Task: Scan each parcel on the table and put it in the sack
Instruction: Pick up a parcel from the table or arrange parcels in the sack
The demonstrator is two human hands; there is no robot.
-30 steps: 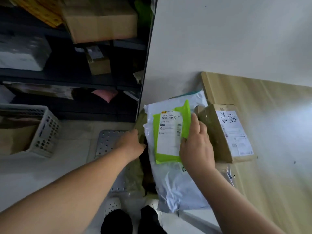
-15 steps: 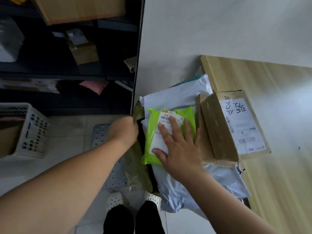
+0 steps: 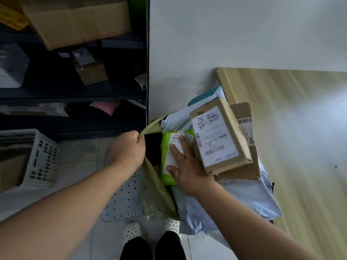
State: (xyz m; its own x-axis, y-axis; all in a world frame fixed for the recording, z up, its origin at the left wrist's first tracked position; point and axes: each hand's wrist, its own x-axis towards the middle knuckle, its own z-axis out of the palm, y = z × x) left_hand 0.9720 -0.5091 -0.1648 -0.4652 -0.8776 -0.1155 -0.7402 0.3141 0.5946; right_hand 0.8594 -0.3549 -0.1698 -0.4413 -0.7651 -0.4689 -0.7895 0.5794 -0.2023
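The fingers [image 3: 180, 145] of the right hand [image 3: 187, 169] lie straight and spread, flat on the white label of a green parcel [image 3: 166, 166], pressing it rather than gripping it. The left hand [image 3: 127, 150] is a closed fist, its fingers pinching the rim of the olive sack [image 3: 155, 190] and pulling the mouth open toward the floor side. The green parcel sits at the table's near edge, partly over the dark opening of the sack, so I'd say it is on the point of going in. Just beside the right hand a small labelled box [image 3: 219, 136] tilts on a larger carton [image 3: 244, 126]; whether it touches the hand I can't tell. Both rest on pale plastic mailers [image 3: 236, 199] heaped at the corner of the wooden table [image 3: 300, 147]. No scanner shows from where I stand, so I can't say which parcels have been scanned. By my reckoning most of the job remains: the boxes and mailers are all outside the sack, and what it already holds is hidden in shadow.
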